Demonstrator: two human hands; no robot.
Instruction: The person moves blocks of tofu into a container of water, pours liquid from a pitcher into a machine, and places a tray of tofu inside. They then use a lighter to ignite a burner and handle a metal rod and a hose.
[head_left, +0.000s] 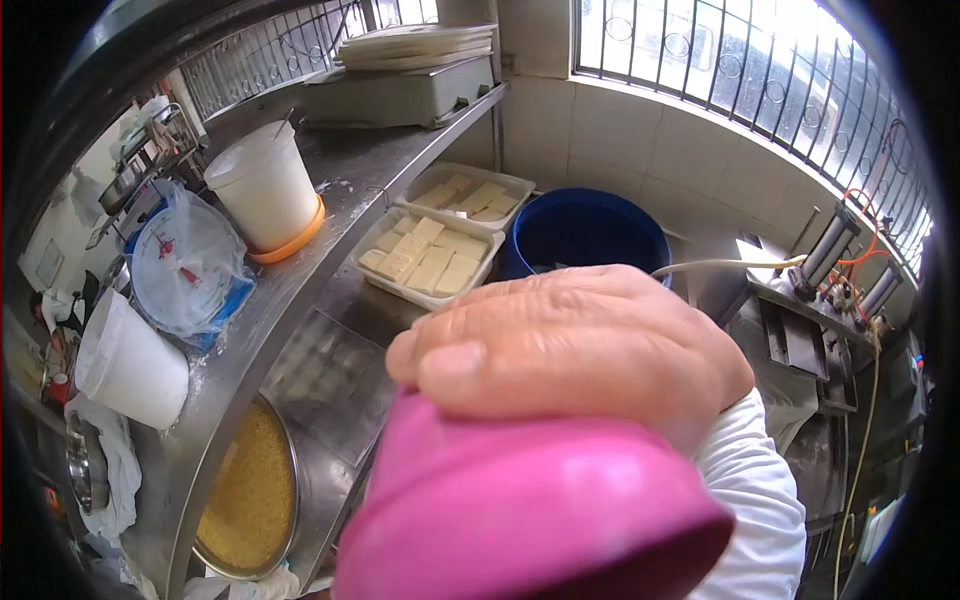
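Observation:
My right hand (580,350) is in the centre, very close to the camera, with a white sleeve behind the wrist. Its fingers are closed around the upper end of a smooth pink object (520,500), perhaps a cup or scoop, with a wide, dark opening at the lower right. Beyond the hand is a blue tub (522,240). Two white trays, a nearer one (493,262) and a farther one (527,190), hold pale rectangular blocks. My left hand does not show.
A metal shelf (345,165) on the left bears a white bucket (265,185), a plastic-covered scale (185,260) and a white container (130,370). Below lies a round pan of yellowish crumbs (250,490). Metal equipment with hoses (825,260) stands at right.

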